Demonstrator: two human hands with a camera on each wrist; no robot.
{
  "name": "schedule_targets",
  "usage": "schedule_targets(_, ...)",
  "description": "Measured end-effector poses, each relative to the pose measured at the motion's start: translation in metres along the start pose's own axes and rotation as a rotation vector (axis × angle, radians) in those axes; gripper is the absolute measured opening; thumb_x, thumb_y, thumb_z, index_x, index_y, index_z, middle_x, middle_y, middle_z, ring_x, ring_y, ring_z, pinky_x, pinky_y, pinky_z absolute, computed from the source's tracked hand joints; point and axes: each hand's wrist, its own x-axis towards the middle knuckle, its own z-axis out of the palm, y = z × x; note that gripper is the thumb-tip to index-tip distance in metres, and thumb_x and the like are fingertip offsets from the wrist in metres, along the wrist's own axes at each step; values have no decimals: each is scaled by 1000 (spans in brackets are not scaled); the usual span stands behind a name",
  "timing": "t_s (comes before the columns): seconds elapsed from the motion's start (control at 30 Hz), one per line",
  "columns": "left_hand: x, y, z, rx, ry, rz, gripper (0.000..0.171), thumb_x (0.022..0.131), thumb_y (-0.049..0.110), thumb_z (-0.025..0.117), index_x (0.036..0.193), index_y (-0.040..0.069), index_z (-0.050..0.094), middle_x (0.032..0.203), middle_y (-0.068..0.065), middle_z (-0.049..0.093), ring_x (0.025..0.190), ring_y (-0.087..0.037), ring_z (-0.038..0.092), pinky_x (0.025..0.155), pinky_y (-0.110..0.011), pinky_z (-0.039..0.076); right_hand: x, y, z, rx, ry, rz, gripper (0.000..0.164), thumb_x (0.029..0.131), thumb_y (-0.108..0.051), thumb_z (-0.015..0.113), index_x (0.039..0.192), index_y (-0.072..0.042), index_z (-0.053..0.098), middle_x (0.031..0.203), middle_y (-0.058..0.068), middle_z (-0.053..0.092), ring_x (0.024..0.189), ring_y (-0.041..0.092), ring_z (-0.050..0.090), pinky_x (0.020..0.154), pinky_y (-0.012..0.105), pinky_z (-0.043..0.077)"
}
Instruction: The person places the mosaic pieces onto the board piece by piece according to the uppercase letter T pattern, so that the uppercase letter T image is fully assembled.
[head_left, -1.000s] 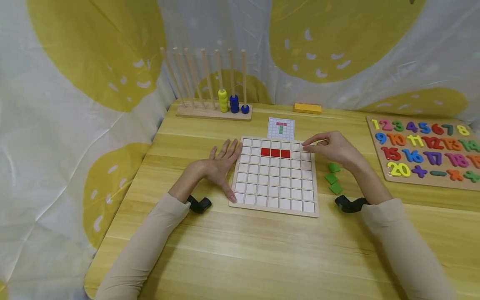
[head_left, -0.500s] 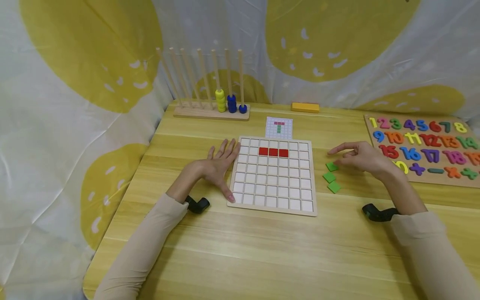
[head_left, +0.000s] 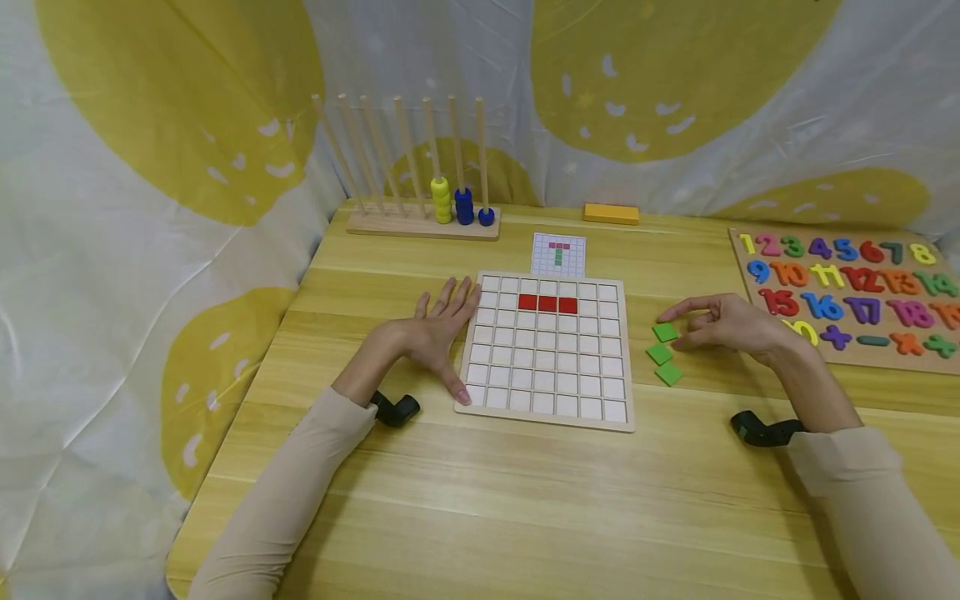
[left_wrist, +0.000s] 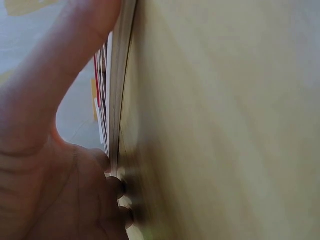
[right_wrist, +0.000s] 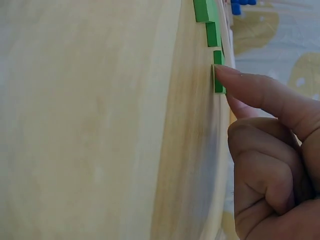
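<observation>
A wooden grid board (head_left: 545,422) lies flat on the table, three red tiles (head_left: 548,304) side by side in its second row. My left hand (head_left: 431,337) rests against its left edge, fingers spread and thumb on the near left corner. In the left wrist view, the thumb (left_wrist: 75,47) lies along the board's rim. Right of the board, three green tiles (head_left: 659,355) form a loose line. My right hand (head_left: 731,325) pinches the farthest green tile (head_left: 665,332) between thumb and forefinger, the tile still on the table. The right wrist view shows the thumb (right_wrist: 270,95) on that tile's edge.
A card with a red and green T pattern (head_left: 558,255) lies behind the board. A bead-and-peg counting stand (head_left: 423,223) is at the back left, a yellow-orange block (head_left: 611,214) at the back. A number puzzle board (head_left: 847,292) lies to the right.
My right hand has moved from the board's upper right edge rightward to the green tiles, and its thumb and forefinger have come round the farthest one. The left hand has stayed in place.
</observation>
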Motion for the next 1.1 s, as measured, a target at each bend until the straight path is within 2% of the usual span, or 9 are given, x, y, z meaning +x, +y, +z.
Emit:
schedule_targets(0.27,0,0,0,-2,1,1,164,62,61,95,161,12,-27,165,-12,-40,154,-35,-36,123,-65,-20,1,1,0,7,-4,11,50,91,-17,80,134,0,61,60,-10,44,55,6,32,51,32,30)
schedule_targets(0.5,0,0,0,-7,1,3,164,63,61,94,161,12,-27,165,-11,-40,154,-35,-37,123,-65,-20,3,1,0,19,6,43,49,91,-15,80,133,2,61,69,-7,69,64,8,45,59,35,32)
schedule_targets(0.73,0,-1,1,-12,3,11,164,62,58,96,161,9,-26,166,-14,-38,154,-36,-36,123,-66,-20,1,-1,2,17,8,49,49,92,-14,79,135,3,61,63,-8,58,64,7,46,63,27,39)
schedule_targets(0.9,0,-1,2,-9,3,7,164,62,58,96,161,10,-26,166,-13,-38,154,-36,-36,123,-65,-21,0,-2,2,-1,23,39,50,91,-15,79,134,3,61,61,-9,52,62,7,43,61,29,36)
schedule_targets(1.1,0,0,1,-11,8,9,163,63,58,95,161,10,-26,166,-13,-38,154,-36,-35,123,-66,-20,-1,-5,1,-74,59,27,50,92,-20,80,134,1,63,60,-9,46,62,8,41,59,29,34)
